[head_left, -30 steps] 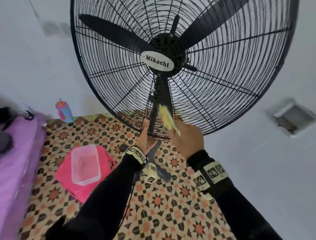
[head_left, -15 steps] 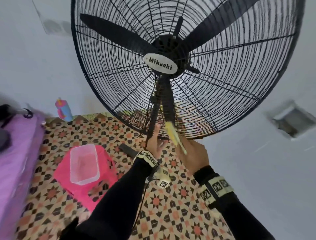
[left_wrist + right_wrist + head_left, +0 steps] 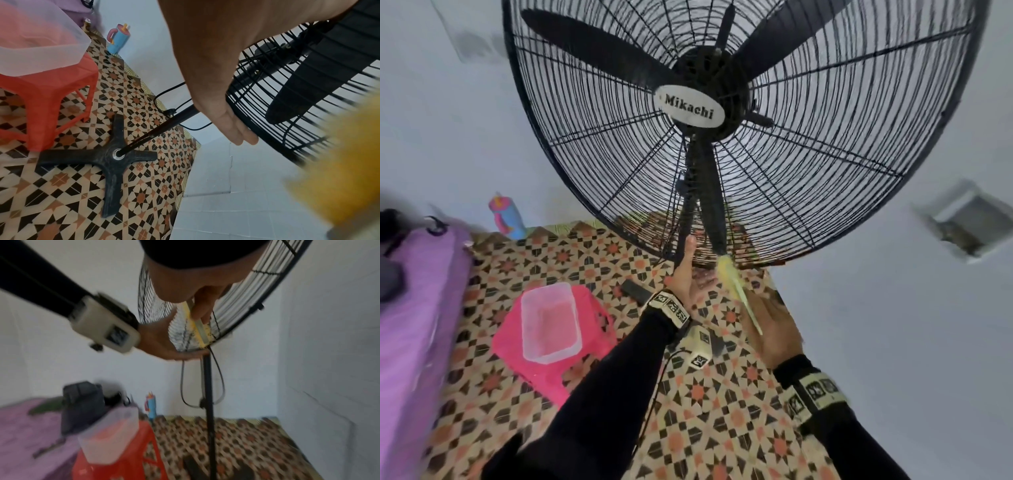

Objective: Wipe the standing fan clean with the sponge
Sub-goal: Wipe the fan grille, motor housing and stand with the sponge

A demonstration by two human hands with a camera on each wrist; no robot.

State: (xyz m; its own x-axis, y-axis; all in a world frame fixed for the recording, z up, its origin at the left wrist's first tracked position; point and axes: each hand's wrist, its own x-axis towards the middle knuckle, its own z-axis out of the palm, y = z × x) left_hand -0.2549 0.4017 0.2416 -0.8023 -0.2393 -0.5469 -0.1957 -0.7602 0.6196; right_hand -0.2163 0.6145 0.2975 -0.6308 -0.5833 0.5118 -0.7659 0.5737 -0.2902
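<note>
Wiping is at six o'clock on the fan guard: right hand pinches the sponge, left hand spread flat beside it; most wires look unwiped.

Soft, even, cool light is filling the room; no hard shadows or glare are showing. The head view is bending strongly at its edges, the fan guard bulging. Motion blur is smearing the purple bed there. The right wrist view is blurring almost everywhere, worst over the floor. In the left wrist view the sponge is sitting close and out of focus.
</note>
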